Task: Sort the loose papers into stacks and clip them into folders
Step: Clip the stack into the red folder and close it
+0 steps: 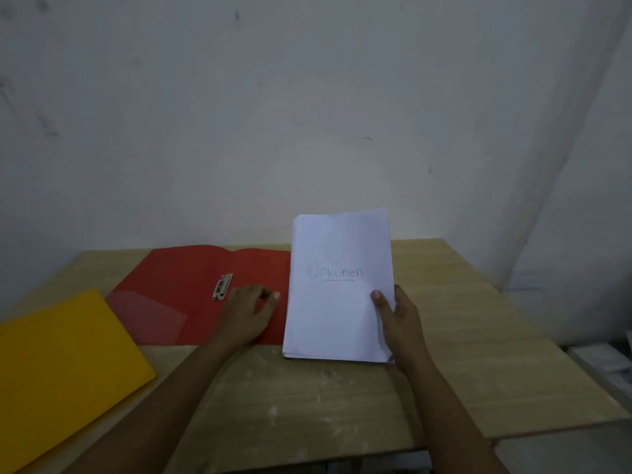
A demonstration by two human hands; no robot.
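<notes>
A pale wall stood behind the wooden table (342, 398). The right hand (403, 323) gripped the paper stack (337, 289) upright, ready for filing, while the left hand (248, 313) pressed flat, fingers spread, on the open red folder (178, 285) beside its metal clip (222, 286), probably steadying it. 1 yellow folder (65, 364) lay closed.

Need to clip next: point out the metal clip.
Head view, left of centre: the metal clip sits on the open red folder, just beyond the left hand.

The yellow folder (65, 367) runs off the left edge — the paper stack (337, 289) hides the red folder (191, 295)'s right side.
</notes>
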